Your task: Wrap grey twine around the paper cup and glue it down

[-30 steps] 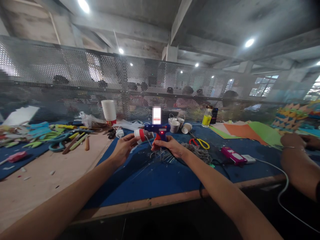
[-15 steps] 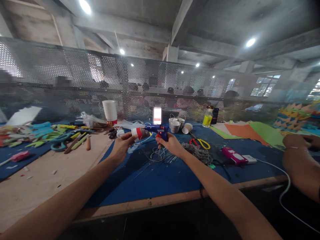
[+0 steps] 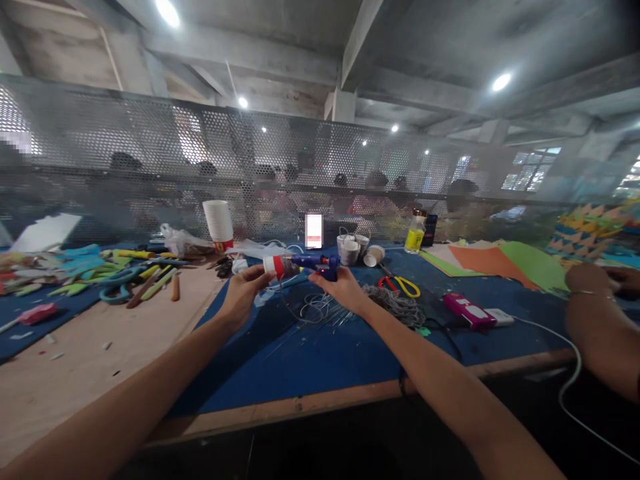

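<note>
In my left hand is a paper cup, white with a red band, lying on its side with grey cord wound round one end. My right hand grips a blue glue gun that points left. Its nozzle is close against the cord-wound part of the cup; whether it touches I cannot tell. A strand of grey cord hangs from the cup down to a loose tangle of grey cord on the blue mat.
A stack of paper cups stands at the back left, near scissors. Cord-wrapped cups, red-yellow scissors, a yellow bottle and a magenta device lie rightward. Another person's arm rests at far right.
The glue gun's nozzle has shifted slightly down and right along the cup's cord-wound part. My right fingers have shifted on the handle. My left hand still holds the cup.
</note>
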